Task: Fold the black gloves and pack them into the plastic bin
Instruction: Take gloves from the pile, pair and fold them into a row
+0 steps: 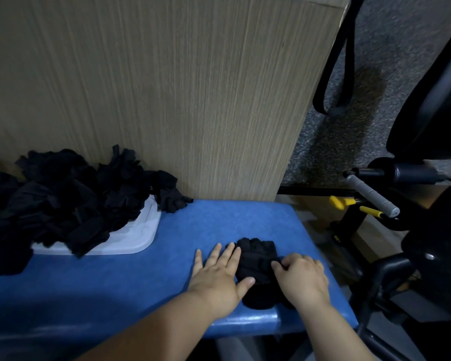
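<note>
Blue surface [141, 282] against wood-grain panel [167, 87]; black chair [427, 100] at right edge of frame.

Black glove [255, 259] lies lower centre-right, near front edge, within easy reach for folding. Left hand [219, 277] flat, fingers straight, thumb on glove: likely pinning it so cloth does not slide. Right hand [302, 277] has fingers [284, 264] curled, pinching fold at glove's middle, probably to turn it over.

Glove pile [63, 199] at left, heaped over white plastic bin [141, 230]; only flat rim shows, possibly lid.

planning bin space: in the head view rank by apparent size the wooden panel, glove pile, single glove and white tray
1. wooden panel
2. glove pile
3. single glove and white tray: unsure, the tray lies mostly under the pile
</note>
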{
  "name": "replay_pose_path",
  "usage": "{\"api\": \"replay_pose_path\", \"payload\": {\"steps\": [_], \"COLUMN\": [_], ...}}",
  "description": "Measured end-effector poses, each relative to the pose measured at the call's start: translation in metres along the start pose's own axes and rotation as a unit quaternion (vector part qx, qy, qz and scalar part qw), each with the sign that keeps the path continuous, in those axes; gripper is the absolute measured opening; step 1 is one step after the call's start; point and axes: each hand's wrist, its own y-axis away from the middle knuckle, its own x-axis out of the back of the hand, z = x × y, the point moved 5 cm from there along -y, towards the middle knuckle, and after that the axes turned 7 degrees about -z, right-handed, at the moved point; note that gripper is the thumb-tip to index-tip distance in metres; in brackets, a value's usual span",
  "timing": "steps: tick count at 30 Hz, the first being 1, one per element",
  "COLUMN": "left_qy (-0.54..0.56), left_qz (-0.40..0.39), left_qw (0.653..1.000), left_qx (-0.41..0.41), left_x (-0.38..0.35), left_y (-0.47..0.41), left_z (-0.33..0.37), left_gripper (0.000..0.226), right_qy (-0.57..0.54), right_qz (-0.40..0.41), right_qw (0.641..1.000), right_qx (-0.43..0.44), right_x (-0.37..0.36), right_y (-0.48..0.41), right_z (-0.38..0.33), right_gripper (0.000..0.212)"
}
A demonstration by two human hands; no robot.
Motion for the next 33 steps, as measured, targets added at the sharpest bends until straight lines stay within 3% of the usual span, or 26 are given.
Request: {"api": "replay_pose_path", "payload": {"steps": [9, 14, 18, 23, 25, 29, 33], "left_qy": [0.004, 0.022, -0.006, -0.037, -0.029, 0.011, 0.037], "left_qz": [0.008, 0.022, 0.085, 0.158, 0.164, 0.182, 0.210], "left_qw": [1.000, 0.999, 0.994, 0.980, 0.977, 0.976, 0.972], "left_qx": [-0.014, 0.024, 0.066, 0.118, 0.133, 0.115, 0.099], "left_x": [0.004, 0.011, 0.030, 0.047, 0.046, 0.040, 0.042], "left_y": [-0.004, -0.002, 0.006, 0.016, 0.016, 0.016, 0.017], "left_z": [-0.007, -0.048, -0.087, -0.141, -0.162, -0.176, -0.178], "left_gripper": [0.068, 0.068, 0.067, 0.089, 0.069, 0.062, 0.051], "right_qy": [0.038, 0.027, -0.009, -0.125, -0.150, -0.250, -0.268], "right_qz": [0.044, 0.073, 0.088, -0.004, -0.032, -0.075, -0.069], "right_qw": [0.998, 0.997, 0.994, 0.972, 0.961, 0.941, 0.940], "right_qx": [-0.018, -0.018, 0.067, 0.198, 0.229, 0.216, 0.201], "right_x": [0.014, 0.028, 0.022, -0.014, -0.030, -0.056, -0.075], "right_y": [-0.012, -0.015, -0.021, -0.032, -0.036, -0.052, -0.074], "right_z": [0.014, 0.001, -0.058, -0.157, -0.194, -0.245, -0.269], "right_gripper": [0.033, 0.029, 0.033, 0.032, 0.036, 0.046, 0.056]}}
